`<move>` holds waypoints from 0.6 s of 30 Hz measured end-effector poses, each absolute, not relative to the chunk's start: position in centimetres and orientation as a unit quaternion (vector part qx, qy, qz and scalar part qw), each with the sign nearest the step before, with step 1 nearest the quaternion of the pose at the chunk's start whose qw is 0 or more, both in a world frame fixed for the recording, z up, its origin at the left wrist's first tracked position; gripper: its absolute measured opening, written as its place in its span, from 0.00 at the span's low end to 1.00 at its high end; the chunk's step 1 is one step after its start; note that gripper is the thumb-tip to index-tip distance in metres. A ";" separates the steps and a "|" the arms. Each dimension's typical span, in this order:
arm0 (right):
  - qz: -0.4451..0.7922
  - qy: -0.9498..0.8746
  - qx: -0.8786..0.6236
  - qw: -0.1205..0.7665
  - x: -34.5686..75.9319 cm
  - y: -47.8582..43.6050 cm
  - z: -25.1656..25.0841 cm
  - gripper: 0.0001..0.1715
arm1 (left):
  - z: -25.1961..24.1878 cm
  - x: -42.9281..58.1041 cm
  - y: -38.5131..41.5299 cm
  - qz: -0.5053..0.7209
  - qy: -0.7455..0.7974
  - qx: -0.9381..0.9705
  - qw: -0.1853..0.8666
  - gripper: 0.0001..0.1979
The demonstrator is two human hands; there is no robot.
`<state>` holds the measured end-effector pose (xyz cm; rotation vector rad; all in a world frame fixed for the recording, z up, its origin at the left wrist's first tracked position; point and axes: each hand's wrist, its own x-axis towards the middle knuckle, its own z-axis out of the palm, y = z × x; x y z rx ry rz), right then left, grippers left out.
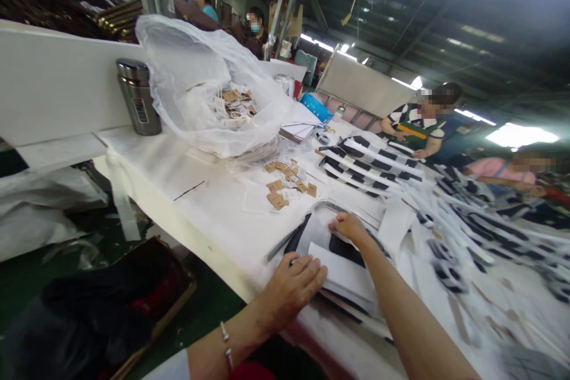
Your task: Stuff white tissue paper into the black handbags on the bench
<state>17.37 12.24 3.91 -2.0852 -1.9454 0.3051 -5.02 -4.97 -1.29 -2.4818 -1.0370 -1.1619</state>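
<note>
A stack of dark folded items in clear plastic (307,237) lies at the table's front edge, with a white sheet (342,270) on top. My left hand (296,285) rests on the near left part of the sheet, fingers spread loosely over it. At the stack's far side my right hand (350,227) is closed, thumb and fingertips pinched at the plastic's edge; what exactly lies between them is too small to make out. Brown and white tags (278,190) are scattered just beyond the stack. More tags (238,104) fill a big clear plastic bag (178,65).
A steel tumbler (140,98) stands left of the bag. Black-and-white checked pieces (365,166) cover the table's right side. A blue basket (317,108) and papers (298,124) are behind. Two people (421,122) (507,172) work at the right. An open carton (178,303) is below left.
</note>
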 end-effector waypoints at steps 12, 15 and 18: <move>0.090 -0.678 -0.708 0.173 17.4 8.8 12.2 0.07 | -1.3 -5.0 -5.0 -0.404 -0.348 -0.842 0.085 0.17; 0.087 -0.706 -0.671 0.208 15.9 6.6 13.3 0.10 | -1.3 -5.0 -4.9 -0.413 -0.342 -0.840 0.078 0.17; 0.053 -0.724 -0.643 0.244 14.8 4.8 13.7 0.10 | -1.2 -5.1 -4.9 -0.410 -0.339 -0.843 0.079 0.17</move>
